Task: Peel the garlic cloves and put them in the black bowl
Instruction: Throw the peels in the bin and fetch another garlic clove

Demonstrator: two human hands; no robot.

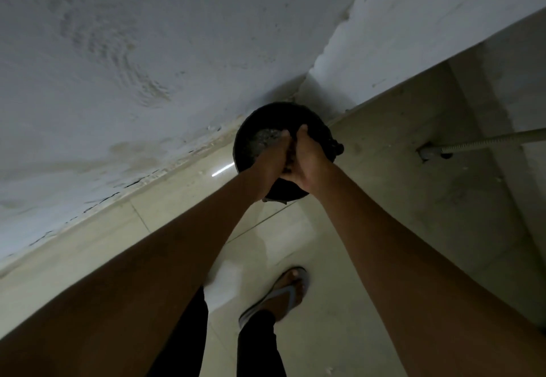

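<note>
Garlic cloves can't be made out; both hands, left and right, are being pressed together over a black bin holding greyish scraps, finger grip unclear.

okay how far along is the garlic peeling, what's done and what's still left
Done: hard to say. The black container on the floor holds some pale bits, too dim to tell whether they are cloves or skins. In hand: the left hand and right hand are pressed together over it, something dark between them that I cannot identify. Left: no unpeeled garlic is in view, so I cannot tell how much remains.
</note>
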